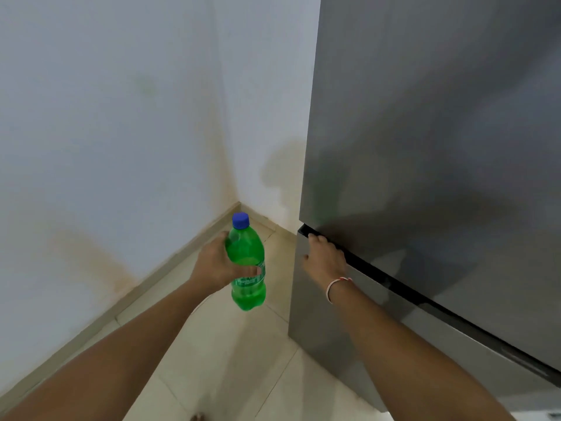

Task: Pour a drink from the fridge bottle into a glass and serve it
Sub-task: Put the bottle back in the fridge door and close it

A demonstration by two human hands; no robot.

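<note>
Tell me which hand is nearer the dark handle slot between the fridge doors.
Right. The right hand has its fingers at the handle slot near the fridge corner. The left hand is off to the slot's left, holding the green bottle.

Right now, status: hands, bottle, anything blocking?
Left hand grips green bottle, upright, blue cap on. Right hand at fridge door seam, fingers curled into the gap. No glass in view.

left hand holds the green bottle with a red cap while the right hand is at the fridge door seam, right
Not quite: the cap is blue, not red, as the head view shows. The rest stands: the left hand holds the green bottle, and the right hand is at the fridge door seam.
</note>
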